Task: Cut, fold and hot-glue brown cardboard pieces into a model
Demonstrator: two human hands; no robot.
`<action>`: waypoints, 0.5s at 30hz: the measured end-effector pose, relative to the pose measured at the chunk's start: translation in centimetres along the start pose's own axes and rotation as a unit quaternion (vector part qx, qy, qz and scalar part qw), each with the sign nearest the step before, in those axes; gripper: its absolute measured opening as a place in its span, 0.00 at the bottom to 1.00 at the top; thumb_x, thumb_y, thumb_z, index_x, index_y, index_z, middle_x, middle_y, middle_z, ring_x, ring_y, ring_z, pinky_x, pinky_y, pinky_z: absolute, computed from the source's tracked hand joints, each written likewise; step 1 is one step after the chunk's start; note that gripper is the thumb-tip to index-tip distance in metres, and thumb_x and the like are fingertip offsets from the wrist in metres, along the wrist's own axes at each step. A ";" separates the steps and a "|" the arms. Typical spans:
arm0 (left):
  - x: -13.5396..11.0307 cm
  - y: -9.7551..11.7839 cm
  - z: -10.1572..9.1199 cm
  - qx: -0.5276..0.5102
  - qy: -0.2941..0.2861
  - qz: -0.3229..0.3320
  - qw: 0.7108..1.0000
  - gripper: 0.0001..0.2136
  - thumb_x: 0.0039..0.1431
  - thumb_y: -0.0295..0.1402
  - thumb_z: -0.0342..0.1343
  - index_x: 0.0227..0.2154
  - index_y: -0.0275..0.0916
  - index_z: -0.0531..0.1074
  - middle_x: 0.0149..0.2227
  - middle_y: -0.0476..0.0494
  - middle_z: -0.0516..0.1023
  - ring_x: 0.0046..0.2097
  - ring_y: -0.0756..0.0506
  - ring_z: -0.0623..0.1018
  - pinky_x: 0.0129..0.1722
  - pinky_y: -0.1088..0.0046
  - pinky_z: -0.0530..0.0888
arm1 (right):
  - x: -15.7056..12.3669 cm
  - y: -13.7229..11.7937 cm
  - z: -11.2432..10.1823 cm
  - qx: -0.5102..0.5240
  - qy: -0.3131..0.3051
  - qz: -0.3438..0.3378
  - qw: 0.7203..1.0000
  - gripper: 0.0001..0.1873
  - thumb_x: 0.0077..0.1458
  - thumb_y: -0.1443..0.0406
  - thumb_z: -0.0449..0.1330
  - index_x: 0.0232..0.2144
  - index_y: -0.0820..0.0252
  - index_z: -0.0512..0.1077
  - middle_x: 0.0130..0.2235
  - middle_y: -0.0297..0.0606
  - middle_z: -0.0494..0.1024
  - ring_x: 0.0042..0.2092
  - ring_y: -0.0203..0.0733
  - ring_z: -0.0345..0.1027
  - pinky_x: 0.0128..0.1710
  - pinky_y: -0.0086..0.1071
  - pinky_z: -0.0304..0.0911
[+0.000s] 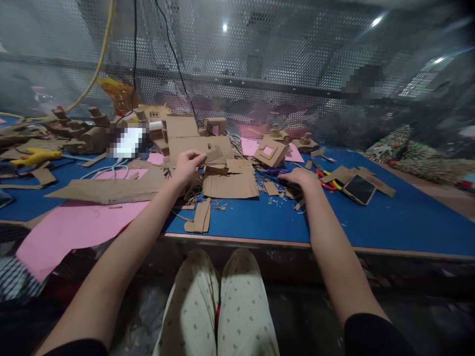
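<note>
My left hand (188, 165) is closed in a pinch on a small cardboard piece (214, 154), held just above a corrugated cardboard sheet (230, 185) on the blue table (389, 222). My right hand (300, 178) lies knuckles up on the table among cardboard scraps, fingers curled down over something dark that I cannot make out. A blue-handled tool (276, 172) lies just left of that hand.
Red-handled pliers (325, 182) and a phone (359, 189) lie right of my right hand. A cardboard frame with a pink window (270, 151), pink paper (74, 225), a yellow glue gun (35, 157) and several cardboard models crowd the back. Perforated mesh (282, 74) stands behind.
</note>
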State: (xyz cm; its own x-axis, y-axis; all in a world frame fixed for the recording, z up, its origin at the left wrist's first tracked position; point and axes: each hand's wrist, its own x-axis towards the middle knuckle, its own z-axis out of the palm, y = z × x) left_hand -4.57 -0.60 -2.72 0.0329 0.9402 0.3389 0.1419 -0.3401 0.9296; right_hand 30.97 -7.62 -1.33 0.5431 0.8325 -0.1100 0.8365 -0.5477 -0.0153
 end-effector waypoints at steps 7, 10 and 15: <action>-0.1 0.2 -0.1 -0.017 0.007 -0.025 1.000 0.09 0.48 0.36 0.61 0.23 0.34 0.72 0.20 0.49 0.70 0.23 0.53 0.67 0.22 0.78 0.61 | 0.7 2.1 -1.0 0.022 0.039 0.005 0.999 0.41 0.48 0.40 0.57 0.52 0.65 0.73 0.56 0.56 0.72 0.54 0.62 0.69 0.46 0.45 0.67; -0.1 0.3 -0.1 -0.010 0.008 -0.028 1.000 0.08 0.48 0.35 0.61 0.23 0.34 0.73 0.20 0.49 0.70 0.23 0.53 0.67 0.21 0.78 0.61 | 0.9 3.0 -1.5 0.033 0.044 -0.023 0.998 0.38 0.45 0.40 0.58 0.46 0.64 0.76 0.52 0.56 0.75 0.50 0.60 0.71 0.42 0.43 0.67; 0.0 0.0 -0.1 -0.004 0.001 -0.027 1.000 0.09 0.49 0.36 0.61 0.24 0.34 0.73 0.20 0.50 0.70 0.23 0.53 0.66 0.21 0.78 0.60 | 0.6 3.4 -2.1 0.080 0.058 -0.066 0.993 0.32 0.46 0.39 0.56 0.35 0.61 0.77 0.38 0.50 0.79 0.40 0.54 0.73 0.36 0.39 0.65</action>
State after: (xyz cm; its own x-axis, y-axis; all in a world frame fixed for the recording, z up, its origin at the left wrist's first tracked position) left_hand -4.69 -0.67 -2.68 0.0237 0.9575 0.2875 0.1360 -0.2880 0.9479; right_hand 34.25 -8.82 0.63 0.4420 0.8968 0.0194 0.8836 -0.4316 -0.1815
